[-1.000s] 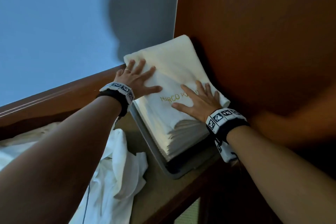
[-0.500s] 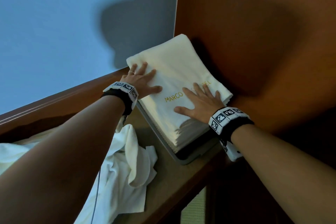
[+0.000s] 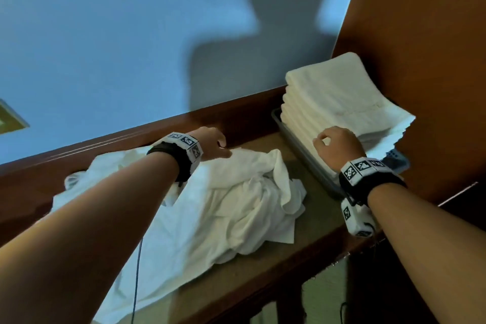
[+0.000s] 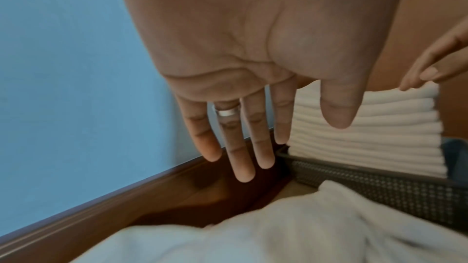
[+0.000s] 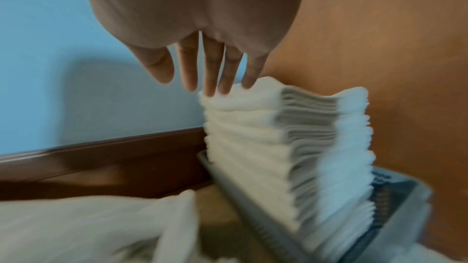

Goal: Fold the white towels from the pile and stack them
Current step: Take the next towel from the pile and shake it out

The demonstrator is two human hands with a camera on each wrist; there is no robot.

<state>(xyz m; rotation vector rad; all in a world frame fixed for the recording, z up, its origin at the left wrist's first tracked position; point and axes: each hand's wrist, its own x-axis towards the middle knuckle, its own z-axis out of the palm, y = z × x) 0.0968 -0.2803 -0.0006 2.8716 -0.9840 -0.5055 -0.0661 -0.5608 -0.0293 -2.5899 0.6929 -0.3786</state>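
Towels (image 3: 339,102) already folded form a tall, even stack just beyond the right hand (image 3: 338,146), standing in a grey basket (image 3: 305,158) against the wooden panel (image 3: 420,34). That hand hangs by the stack's near corner with relaxed fingers (image 5: 212,71), holding nothing; whether the tips touch the top towel I cannot tell. The left hand (image 3: 211,146), also loose and empty, hovers over the far edge of the unfolded pile (image 3: 236,200), which sprawls below and behind it on the shelf (image 3: 263,265). Much is done, judging by the stack; several crumpled towels remain, and the next one is not yet picked.
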